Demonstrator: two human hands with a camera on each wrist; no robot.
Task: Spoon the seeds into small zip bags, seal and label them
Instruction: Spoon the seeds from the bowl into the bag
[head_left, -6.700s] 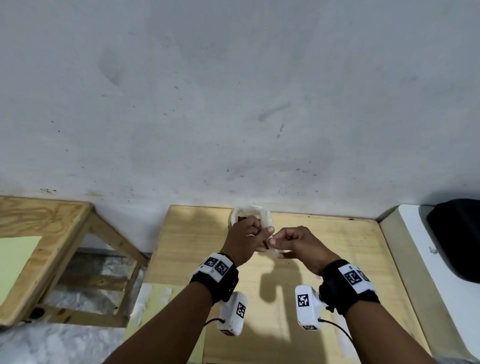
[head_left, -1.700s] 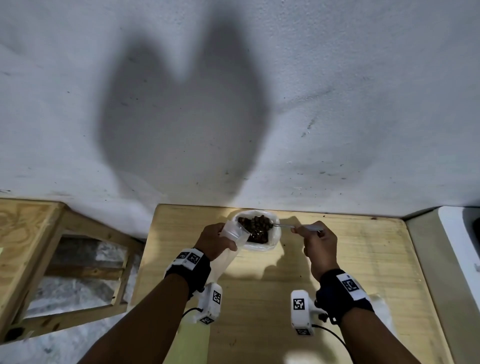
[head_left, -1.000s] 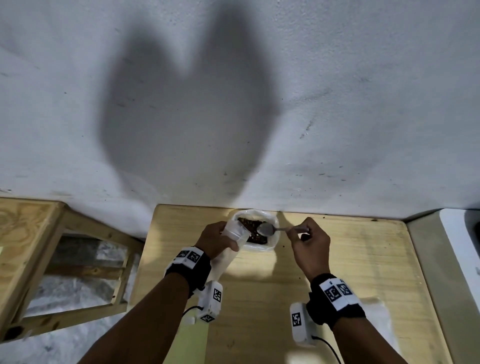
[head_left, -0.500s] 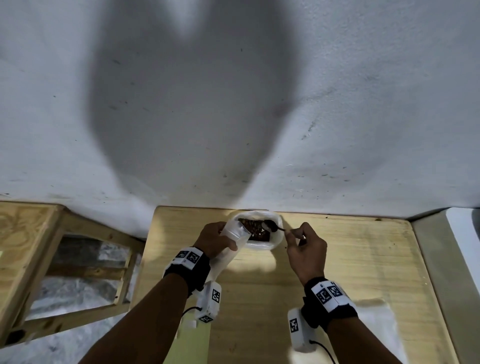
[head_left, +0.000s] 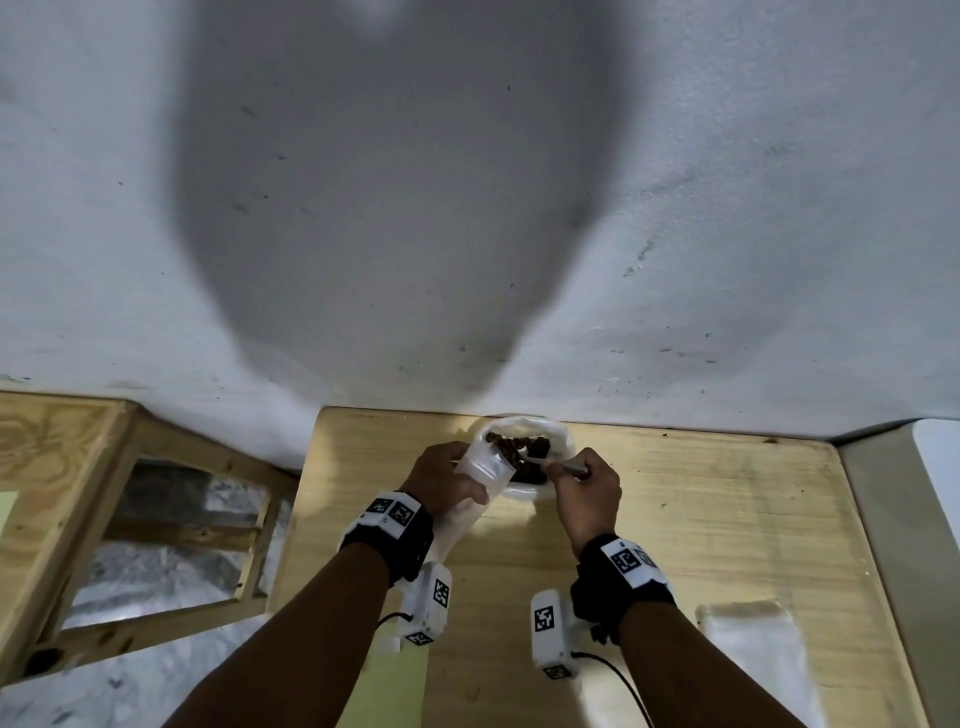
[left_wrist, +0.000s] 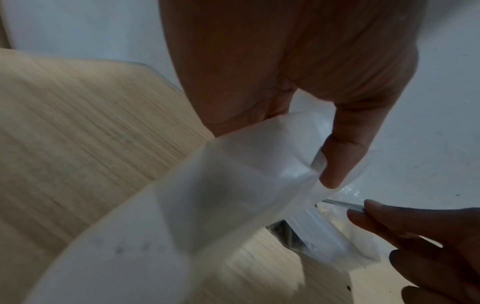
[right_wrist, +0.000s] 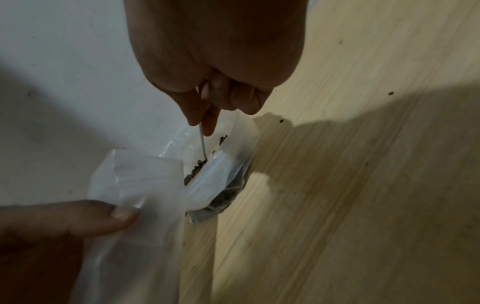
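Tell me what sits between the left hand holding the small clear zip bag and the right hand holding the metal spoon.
In the head view, the open plastic bag of dark seeds lies between the left hand and right hand; the spoon reaches into it.

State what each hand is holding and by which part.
The left hand grips a small zip bag just below its open mouth. The right hand pinches a metal spoon by its handle, bowl down among the seeds.
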